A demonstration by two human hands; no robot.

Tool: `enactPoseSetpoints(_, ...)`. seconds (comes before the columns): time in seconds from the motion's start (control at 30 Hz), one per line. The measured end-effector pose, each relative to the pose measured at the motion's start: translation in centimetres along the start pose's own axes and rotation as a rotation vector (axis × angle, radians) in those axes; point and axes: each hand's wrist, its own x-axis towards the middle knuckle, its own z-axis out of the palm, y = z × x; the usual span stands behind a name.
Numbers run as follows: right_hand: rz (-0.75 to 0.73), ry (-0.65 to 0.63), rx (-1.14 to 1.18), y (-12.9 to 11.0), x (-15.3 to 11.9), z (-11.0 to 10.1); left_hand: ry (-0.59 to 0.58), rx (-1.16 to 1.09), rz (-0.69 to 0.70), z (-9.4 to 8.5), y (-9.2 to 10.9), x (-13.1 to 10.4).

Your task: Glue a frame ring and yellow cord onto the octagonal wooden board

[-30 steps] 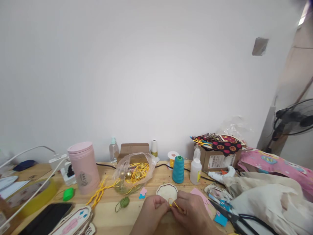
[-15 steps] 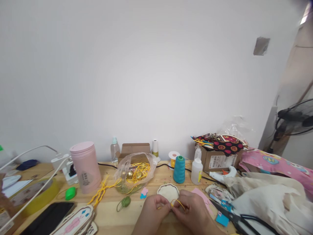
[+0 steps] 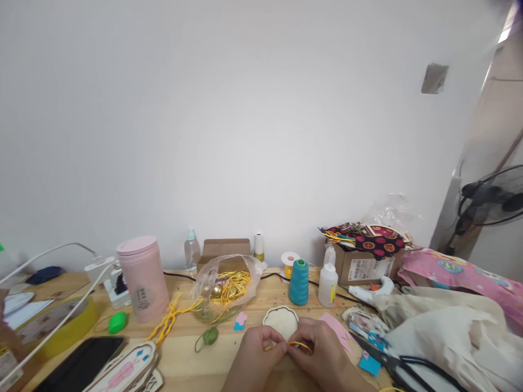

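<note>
Close together at the front of the table, my left hand [image 3: 261,351] and my right hand [image 3: 316,351] both pinch a thin yellow cord [image 3: 300,344]. The cord bends in a small arc beside my right fingers, and a short bit shows by my left fingers. Where the fingertips meet, the cord is hidden. Just behind my hands lies a scalloped pale wooden piece [image 3: 281,320] with a dark rim. Pink paper [image 3: 337,329] lies beyond my right hand. To the left of my hands are small pink and blue cutouts [image 3: 240,321] and a green ball of cord [image 3: 210,336].
Behind stand a teal thread cone [image 3: 299,283], a white squeeze bottle [image 3: 328,286] and a plastic bag of yellow cord [image 3: 229,286]. Black-handled scissors [image 3: 392,362] and white cloth [image 3: 453,332] lie right. A pink canister [image 3: 143,280], phone [image 3: 79,365] and tape roll [image 3: 61,329] are left.
My right fingers have drawn in closer to my left ones. The yellow cord's loop by my right hand has become a flatter arc.
</note>
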Motion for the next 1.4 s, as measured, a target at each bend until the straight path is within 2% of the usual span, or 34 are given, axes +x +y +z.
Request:
enactPoseSetpoints(0.17, -0.001, 0.007, -0.051, -0.3, 0.0, -0.1, 0.038, 0.023, -0.009, 0.3, 0.1, 0.1)
enactPoseSetpoints(0.43, 0.064, 0.004, 0.030, -0.1, -0.2, 0.3, 0.041, 0.054, -0.039, 0.3, 0.3, 0.0)
enactPoseSetpoints(0.63, 0.057, 0.014, -0.052, -0.2, -0.1, 0.3, 0.018, 0.105, 0.014, 0.4, 0.3, -0.1)
enactPoseSetpoints(0.87, 0.039, -0.012, 0.007, 0.1, 0.0, 0.0, 0.019, 0.038, 0.028, 0.3, -0.5, 0.2)
enactPoseSetpoints(1.17, 0.022, 0.003, 0.042, -0.2, 0.0, -0.2, 0.036, 0.083, 0.044, 0.1, 0.5, -0.2)
enactPoseSetpoints(1.4, 0.062, -0.015, 0.023, 0.3, -0.2, 0.1, 0.027, 0.112, 0.090, 0.1, -0.1, -0.2)
